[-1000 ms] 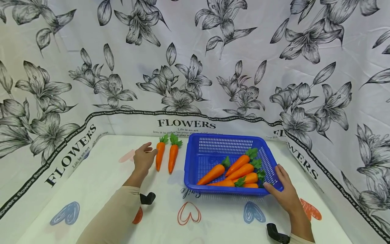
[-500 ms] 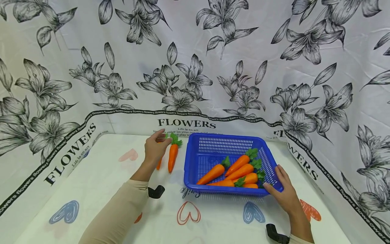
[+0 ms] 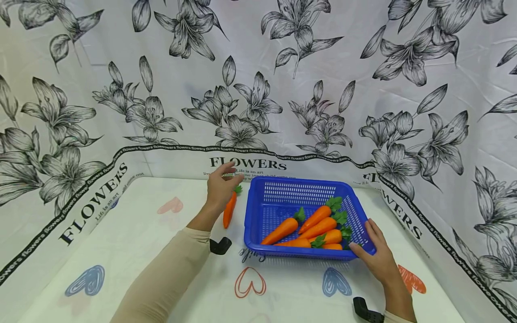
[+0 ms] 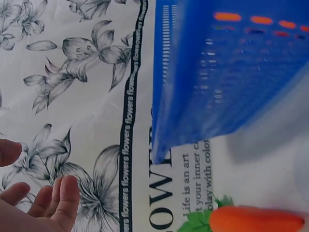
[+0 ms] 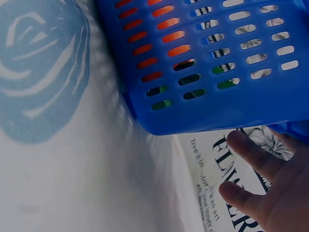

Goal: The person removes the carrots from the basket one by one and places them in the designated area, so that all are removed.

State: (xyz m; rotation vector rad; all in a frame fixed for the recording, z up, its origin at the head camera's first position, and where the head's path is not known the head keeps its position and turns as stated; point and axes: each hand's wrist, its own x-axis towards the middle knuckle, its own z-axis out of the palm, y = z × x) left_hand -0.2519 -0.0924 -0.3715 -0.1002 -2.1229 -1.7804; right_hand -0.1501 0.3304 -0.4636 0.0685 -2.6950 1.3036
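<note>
In the head view my left hand [image 3: 220, 188] reaches over the top of an orange carrot [image 3: 229, 211] with green leaves, left of the blue basket [image 3: 296, 255]. Nothing is between its slightly bent fingers; the left wrist view shows these fingers [image 4: 67, 203] apart from the carrot [image 4: 258, 220]. A second carrot seen before is out of sight, where the hand and wrist now cover the table. My right hand [image 3: 378, 255] rests at the basket's near right corner, fingers extended along the outside and thumb at the rim. Inside the basket lie several carrots [image 3: 319, 226].
A white tablecloth [image 3: 153, 233] printed with hearts covers the table. Behind and at both sides hangs a flower-printed curtain [image 3: 258, 112]. Black wrist-worn devices [image 3: 220, 246] show on both arms.
My left hand has moved right and farther from me, from beside the left carrot to over the right carrot's leaves. The right hand and basket stay in place.
</note>
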